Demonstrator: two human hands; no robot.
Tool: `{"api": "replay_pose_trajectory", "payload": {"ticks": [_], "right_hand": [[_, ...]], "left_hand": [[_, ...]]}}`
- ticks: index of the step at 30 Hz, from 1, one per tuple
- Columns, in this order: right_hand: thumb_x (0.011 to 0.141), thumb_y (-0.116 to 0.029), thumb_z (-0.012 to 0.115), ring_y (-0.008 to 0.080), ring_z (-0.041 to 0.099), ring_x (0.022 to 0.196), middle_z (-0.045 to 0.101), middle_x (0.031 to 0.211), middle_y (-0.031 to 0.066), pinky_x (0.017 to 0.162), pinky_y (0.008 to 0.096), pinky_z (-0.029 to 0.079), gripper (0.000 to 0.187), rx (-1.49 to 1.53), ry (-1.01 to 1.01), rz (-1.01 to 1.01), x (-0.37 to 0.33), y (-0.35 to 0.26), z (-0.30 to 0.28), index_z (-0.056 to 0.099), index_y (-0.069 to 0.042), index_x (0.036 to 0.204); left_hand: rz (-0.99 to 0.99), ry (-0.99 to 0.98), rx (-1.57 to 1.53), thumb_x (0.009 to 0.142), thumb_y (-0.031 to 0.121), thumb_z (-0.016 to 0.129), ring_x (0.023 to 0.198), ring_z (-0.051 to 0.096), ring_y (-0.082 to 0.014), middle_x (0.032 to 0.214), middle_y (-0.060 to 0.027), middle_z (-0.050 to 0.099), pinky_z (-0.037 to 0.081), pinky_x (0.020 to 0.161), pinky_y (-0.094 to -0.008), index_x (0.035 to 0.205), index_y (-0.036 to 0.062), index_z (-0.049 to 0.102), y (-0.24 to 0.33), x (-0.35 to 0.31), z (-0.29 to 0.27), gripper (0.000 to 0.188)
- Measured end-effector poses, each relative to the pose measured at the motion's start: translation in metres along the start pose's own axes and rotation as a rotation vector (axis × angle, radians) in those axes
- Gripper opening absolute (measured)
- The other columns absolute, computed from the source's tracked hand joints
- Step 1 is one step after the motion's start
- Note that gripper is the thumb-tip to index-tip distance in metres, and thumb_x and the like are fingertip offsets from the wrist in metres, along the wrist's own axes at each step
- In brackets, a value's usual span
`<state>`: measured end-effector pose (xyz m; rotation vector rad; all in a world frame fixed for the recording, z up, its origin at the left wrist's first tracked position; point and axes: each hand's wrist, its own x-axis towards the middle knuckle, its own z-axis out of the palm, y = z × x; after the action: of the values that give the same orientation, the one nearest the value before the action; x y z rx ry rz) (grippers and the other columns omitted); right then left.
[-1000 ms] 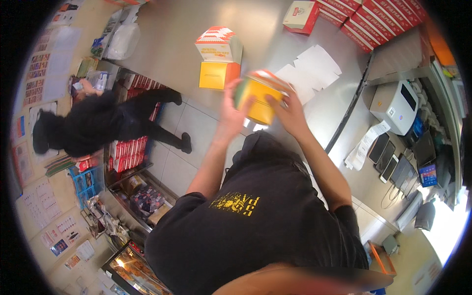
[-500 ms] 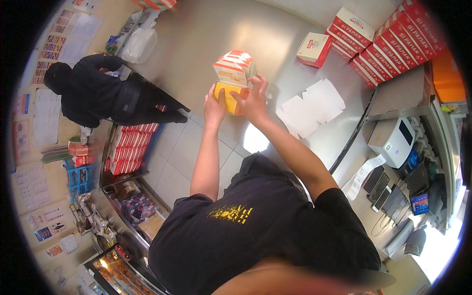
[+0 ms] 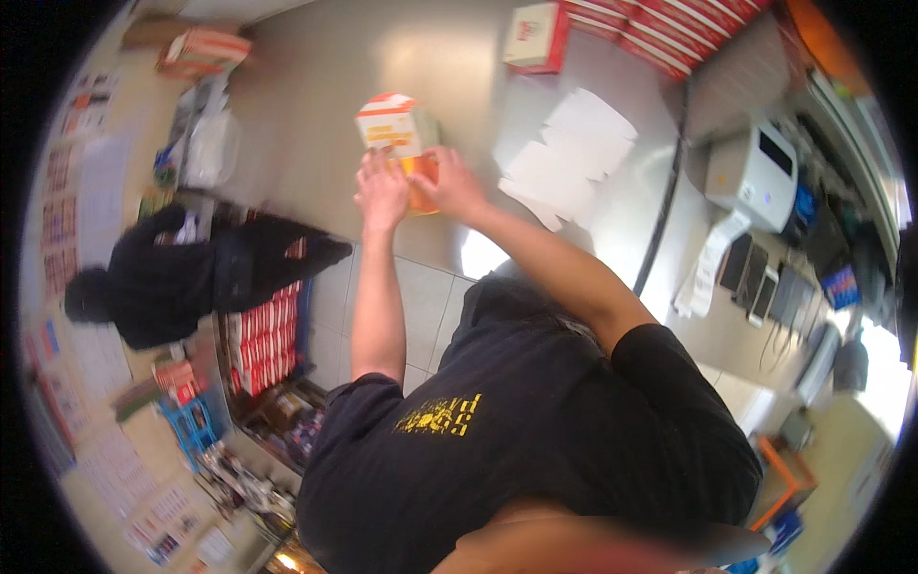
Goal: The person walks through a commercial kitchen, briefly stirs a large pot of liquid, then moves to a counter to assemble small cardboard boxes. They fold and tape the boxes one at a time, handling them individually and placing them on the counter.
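A small food carton stands on the steel counter ahead of me, white and red-orange on its upper part and yellow-orange below. Whether it is one carton or two stacked, I cannot tell. My left hand lies over its front left side, fingers bent against it at the level where white meets yellow. From the right, my right hand grips the yellow-orange part, thumb at the front. Motion blurs the fingertips slightly. To the right of the carton, a flat white cut-out card sheet lies on the counter.
A cream and red box and stacked red boxes stand at the far right. Right of me are a white printer with a paper strip and several phones. A person in black works at the left.
My view has shifted, moving the counter items in the picture. My left hand has risen from the yellow part's left side onto the carton's front; my right hand stays on the right side.
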<state>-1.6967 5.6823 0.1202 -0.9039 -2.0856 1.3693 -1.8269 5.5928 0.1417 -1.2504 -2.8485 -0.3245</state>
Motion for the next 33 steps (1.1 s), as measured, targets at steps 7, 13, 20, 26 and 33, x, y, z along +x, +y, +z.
{"api": "replay_pose_trajectory", "payload": {"ticks": [7, 13, 20, 26, 33], "right_hand": [[0.094, -0.031, 0.07, 0.0335, 0.066, 0.096, 0.065, 0.109, 0.0173, 0.082, 0.0445, 0.054, 0.032, 0.117, -0.178, 0.157, -0.161, 0.053, -0.124, 0.062, -0.005, 0.11], [0.099, -0.036, 0.067, 0.013, 0.057, 0.064, 0.066, 0.068, 0.0065, 0.06, 0.0335, 0.047, 0.038, 0.054, 0.212, 0.749, -0.345, 0.118, -0.242, 0.075, -0.001, 0.087], [0.099, -0.027, 0.068, 0.0097, 0.062, 0.067, 0.069, 0.076, 0.0042, 0.062, 0.0272, 0.051, 0.027, 0.133, 0.588, 0.868, -0.452, 0.122, -0.25, 0.07, -0.001, 0.093], [0.099, -0.026, 0.069, 0.0093, 0.061, 0.07, 0.068, 0.08, 0.0031, 0.064, 0.0268, 0.051, 0.024, 0.239, 0.534, 0.832, -0.423, 0.079, -0.233, 0.07, -0.002, 0.098], [0.098, -0.023, 0.07, 0.009, 0.06, 0.072, 0.067, 0.082, 0.0018, 0.067, 0.0249, 0.05, 0.024, 0.443, 0.558, 0.713, -0.396, 0.077, -0.249, 0.068, 0.0, 0.104]], "left_hand": [[0.168, 0.584, -0.134, 0.1, 0.029, 0.058, 0.118, 0.054, -0.0354, 0.123, -0.0127, 0.064, 0.044, 0.098, -0.0482, 0.115, 0.014, 0.07, 0.0, -0.018, 0.005, 0.024], [0.111, 0.533, -0.022, 0.092, 0.022, 0.064, 0.1, 0.06, -0.0323, 0.101, -0.0082, 0.067, 0.046, 0.09, -0.0469, 0.106, 0.0075, 0.069, 0.067, -0.042, -0.029, 0.021], [0.517, -0.203, -0.474, 0.083, 0.038, 0.08, 0.131, 0.046, -0.0374, 0.134, -0.0175, 0.055, 0.04, 0.109, -0.0493, 0.13, 0.0099, 0.062, 0.235, -0.088, 0.073, 0.057], [0.575, -0.329, -0.086, 0.091, 0.039, 0.072, 0.128, 0.05, -0.0394, 0.132, -0.0225, 0.058, 0.047, 0.097, -0.0474, 0.119, 0.0071, 0.065, 0.239, -0.07, 0.177, 0.043], [0.323, -0.398, -0.583, 0.091, 0.027, 0.074, 0.065, 0.069, -0.0261, 0.072, -0.0131, 0.071, 0.054, 0.068, -0.0385, 0.087, -0.0011, 0.072, 0.247, -0.067, 0.08, 0.028]]}}
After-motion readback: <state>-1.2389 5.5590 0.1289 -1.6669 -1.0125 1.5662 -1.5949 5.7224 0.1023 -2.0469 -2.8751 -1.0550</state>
